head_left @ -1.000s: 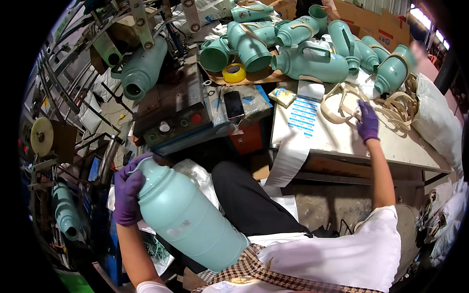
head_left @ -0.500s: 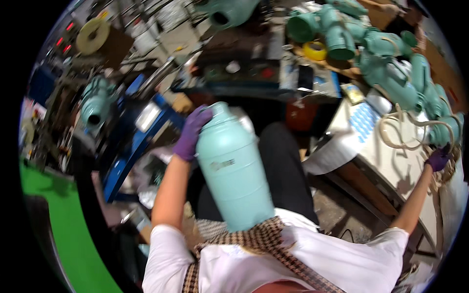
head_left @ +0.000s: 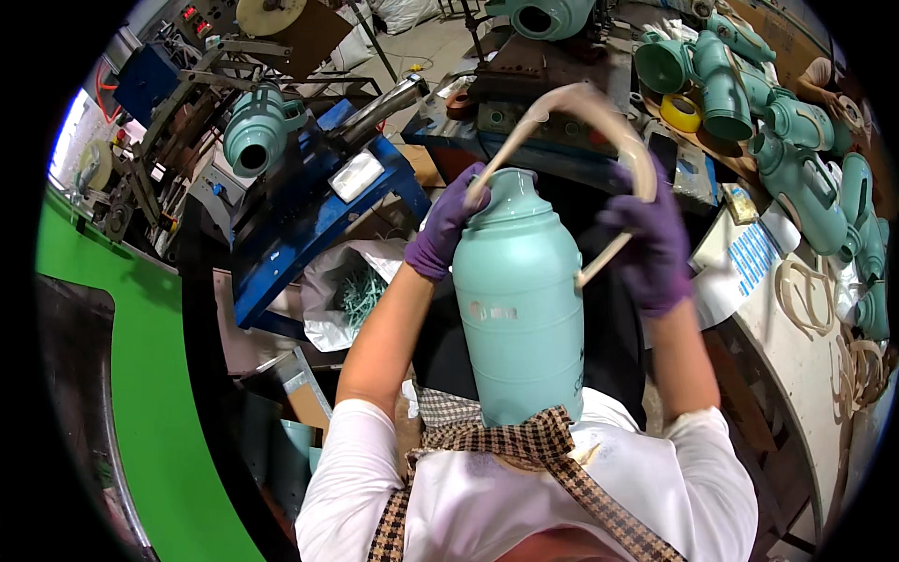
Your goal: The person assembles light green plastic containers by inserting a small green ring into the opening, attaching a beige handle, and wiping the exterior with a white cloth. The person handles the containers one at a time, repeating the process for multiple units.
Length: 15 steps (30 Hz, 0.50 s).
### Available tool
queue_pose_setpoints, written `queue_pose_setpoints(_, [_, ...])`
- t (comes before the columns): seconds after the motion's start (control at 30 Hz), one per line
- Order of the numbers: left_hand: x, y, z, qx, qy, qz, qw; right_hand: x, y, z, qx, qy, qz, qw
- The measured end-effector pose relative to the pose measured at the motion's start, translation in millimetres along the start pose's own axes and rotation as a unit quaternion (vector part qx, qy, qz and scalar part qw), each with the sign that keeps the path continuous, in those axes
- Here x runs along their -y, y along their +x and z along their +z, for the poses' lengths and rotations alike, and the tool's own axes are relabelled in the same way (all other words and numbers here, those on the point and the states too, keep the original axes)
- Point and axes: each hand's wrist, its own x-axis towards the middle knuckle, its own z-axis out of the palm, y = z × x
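A mint-green vacuum flask shell (head_left: 521,318) stands almost upright in my lap, its spouted neck up and its base against the checked apron. Over its top arches a beige strap handle (head_left: 571,98), partly blurred. At the left of the neck, my left hand (head_left: 446,225), in a purple glove, is closed on one end of the handle. My right hand (head_left: 653,245), gloved alike and smeared by motion, is closed round the handle's right side. The handle's other end touches the flask's right shoulder. The fingertips of my right hand are hard to make out.
More beige handles (head_left: 807,298) lie on the white table (head_left: 782,347) at right. Several green flask shells (head_left: 726,103) and a yellow tape roll (head_left: 681,112) crowd the far right. At left are a blue machine frame (head_left: 318,229) and a bag of green scraps (head_left: 323,323).
My right hand has come from the handles on the right table to the flask, bringing a beige handle. The flask stands more upright, and my left hand now grips the handle beside the neck.
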Motion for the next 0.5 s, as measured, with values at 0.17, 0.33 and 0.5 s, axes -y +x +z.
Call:
queue_pose_setpoints(0.17, [-33.0, -22.4, 6.5, -0.027, -0.144, -0.013, 0.989, -59.4, 33.1, 20.9, 0.110, -0.015, 0.015, 0.994])
queue_pose_setpoints(0.33, [-38.5, -50.3, -1.9, -0.075, -0.149, -0.020, 0.986, -50.2, 29.2, 66.6, 0.138, -0.094, 0.071, 0.983])
queue_pose_setpoints(0.5, [-37.5, -53.9, 6.1, -0.030, -0.210, -0.013, 0.977, -57.4, 6.3, 66.7, 0.337, -0.388, -0.447, 0.733])
